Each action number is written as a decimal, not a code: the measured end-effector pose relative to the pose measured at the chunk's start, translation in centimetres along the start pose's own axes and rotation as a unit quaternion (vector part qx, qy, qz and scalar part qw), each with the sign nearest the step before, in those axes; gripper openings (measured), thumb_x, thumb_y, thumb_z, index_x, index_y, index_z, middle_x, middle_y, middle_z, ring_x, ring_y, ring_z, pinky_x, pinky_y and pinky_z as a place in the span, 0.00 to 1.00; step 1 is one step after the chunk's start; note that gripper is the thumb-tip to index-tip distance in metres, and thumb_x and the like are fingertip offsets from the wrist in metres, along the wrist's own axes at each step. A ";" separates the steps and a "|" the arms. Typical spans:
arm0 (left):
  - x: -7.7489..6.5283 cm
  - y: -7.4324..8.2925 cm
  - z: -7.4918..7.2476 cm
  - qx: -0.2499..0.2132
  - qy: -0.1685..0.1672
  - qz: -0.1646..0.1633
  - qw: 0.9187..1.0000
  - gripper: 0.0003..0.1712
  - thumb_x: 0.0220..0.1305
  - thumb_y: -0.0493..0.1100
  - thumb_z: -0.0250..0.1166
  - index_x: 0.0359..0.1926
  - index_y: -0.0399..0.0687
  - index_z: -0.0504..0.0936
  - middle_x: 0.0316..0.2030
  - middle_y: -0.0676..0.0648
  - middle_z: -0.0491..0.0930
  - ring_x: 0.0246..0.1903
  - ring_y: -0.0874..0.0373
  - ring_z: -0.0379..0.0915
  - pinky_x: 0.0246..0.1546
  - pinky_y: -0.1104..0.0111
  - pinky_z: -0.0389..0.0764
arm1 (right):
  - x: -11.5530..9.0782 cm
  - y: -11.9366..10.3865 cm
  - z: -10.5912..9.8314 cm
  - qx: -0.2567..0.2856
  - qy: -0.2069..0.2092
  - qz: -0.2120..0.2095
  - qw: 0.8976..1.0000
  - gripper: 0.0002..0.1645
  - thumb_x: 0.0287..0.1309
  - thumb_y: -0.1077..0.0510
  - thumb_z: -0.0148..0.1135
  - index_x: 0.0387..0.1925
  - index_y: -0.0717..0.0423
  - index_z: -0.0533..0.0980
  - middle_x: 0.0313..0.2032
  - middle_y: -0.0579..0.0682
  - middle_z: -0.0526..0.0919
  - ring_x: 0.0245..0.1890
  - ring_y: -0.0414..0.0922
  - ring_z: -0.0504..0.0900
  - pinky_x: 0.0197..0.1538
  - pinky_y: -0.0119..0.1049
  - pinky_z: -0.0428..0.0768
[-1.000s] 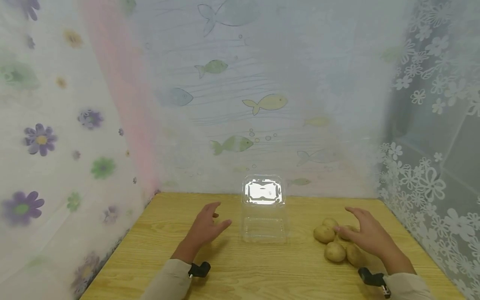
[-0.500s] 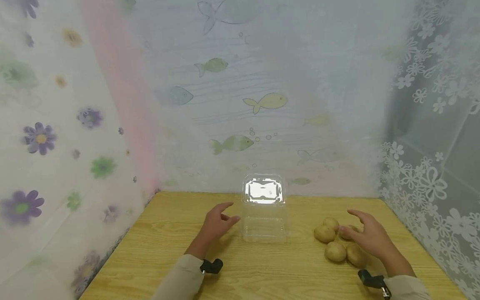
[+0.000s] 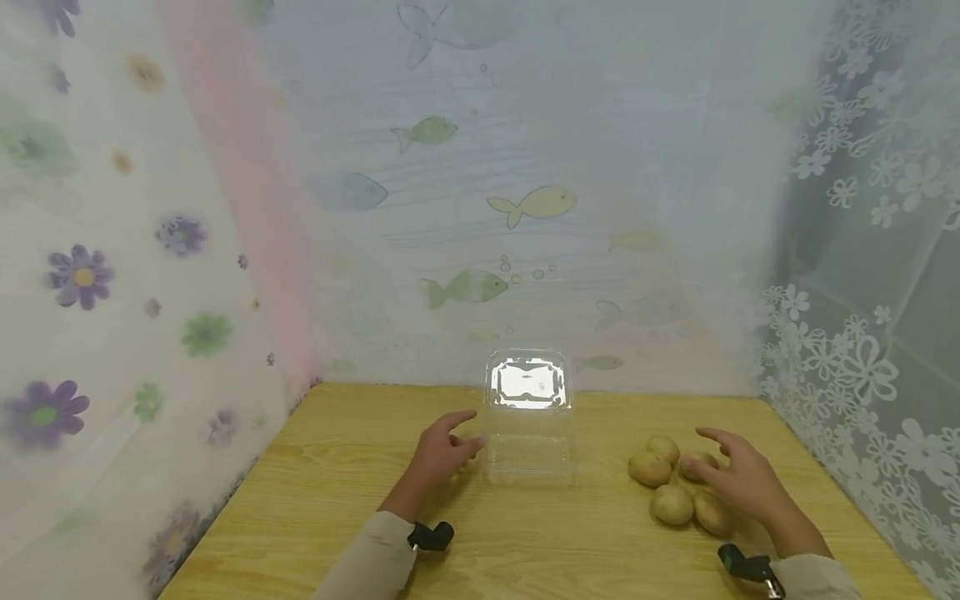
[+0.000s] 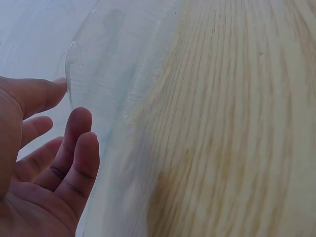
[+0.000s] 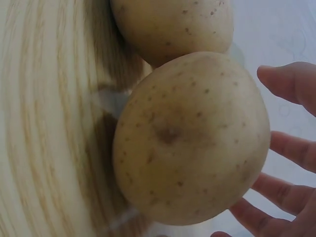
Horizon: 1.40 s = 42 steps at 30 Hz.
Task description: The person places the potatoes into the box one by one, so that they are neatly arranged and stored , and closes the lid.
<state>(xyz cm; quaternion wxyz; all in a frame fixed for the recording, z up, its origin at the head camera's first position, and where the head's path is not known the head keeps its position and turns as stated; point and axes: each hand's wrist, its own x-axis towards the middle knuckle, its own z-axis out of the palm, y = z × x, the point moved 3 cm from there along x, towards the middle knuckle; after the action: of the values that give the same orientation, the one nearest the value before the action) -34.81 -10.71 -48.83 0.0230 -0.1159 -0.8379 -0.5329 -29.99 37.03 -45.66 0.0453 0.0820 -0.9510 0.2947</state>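
A clear plastic clamshell box stands on the table with its lid raised at the back. My left hand is at the box's left side, fingers loosely bent. In the left wrist view its thumb is right at the clear plastic edge. Several potatoes lie bunched together on the right. Over the right side of that bunch hovers my right hand, thumb and fingers spread apart. The right wrist view shows a large potato in front of these fingers, with another potato behind it.
The wood-grain table ends against a fish-print curtain at the back. Flower-print sheets hang at the left and right. A black camera mount sits on the left wrist, another mount on the right.
My left hand has moved right, from the bare table up to the box's left side. The right hand has shifted slightly down and right over the potatoes. Box and potatoes stay put.
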 end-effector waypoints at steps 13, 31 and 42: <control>0.0 0.1 0.1 -0.021 -0.025 0.002 0.999 0.33 0.72 0.43 0.68 0.75 0.48 0.71 0.45 0.41 0.87 0.33 0.50 0.84 0.31 0.64 0.83 | -0.1 0.2 0.6 0.014 -0.010 0.006 1.000 0.46 0.72 0.36 0.60 0.75 0.64 0.63 0.71 0.76 0.64 0.64 0.78 0.69 0.54 0.70 0.76; -0.5 -0.2 -0.1 -0.034 -0.029 -0.001 0.999 0.31 0.70 0.44 0.70 0.72 0.50 0.76 0.66 0.35 0.76 0.41 0.55 0.84 0.33 0.63 0.82 | 0.1 0.8 1.2 0.011 -0.008 0.007 1.000 0.44 0.72 0.37 0.60 0.74 0.64 0.65 0.70 0.77 0.66 0.64 0.78 0.69 0.55 0.71 0.75; -1.3 -0.4 -0.3 -0.033 -0.031 -0.005 0.999 0.28 0.70 0.46 0.70 0.69 0.49 0.79 0.59 0.35 0.80 0.42 0.56 0.84 0.30 0.66 0.80 | 0.1 0.9 1.2 0.016 -0.010 0.006 1.000 0.43 0.71 0.38 0.62 0.72 0.64 0.68 0.69 0.76 0.67 0.64 0.77 0.71 0.56 0.71 0.75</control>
<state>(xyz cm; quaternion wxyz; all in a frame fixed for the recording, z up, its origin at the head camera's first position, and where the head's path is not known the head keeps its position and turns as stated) -33.62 -11.34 -49.32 -0.0098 -0.1291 -0.8205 -0.5568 -30.28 37.11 -47.13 0.0328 0.0797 -0.9472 0.3089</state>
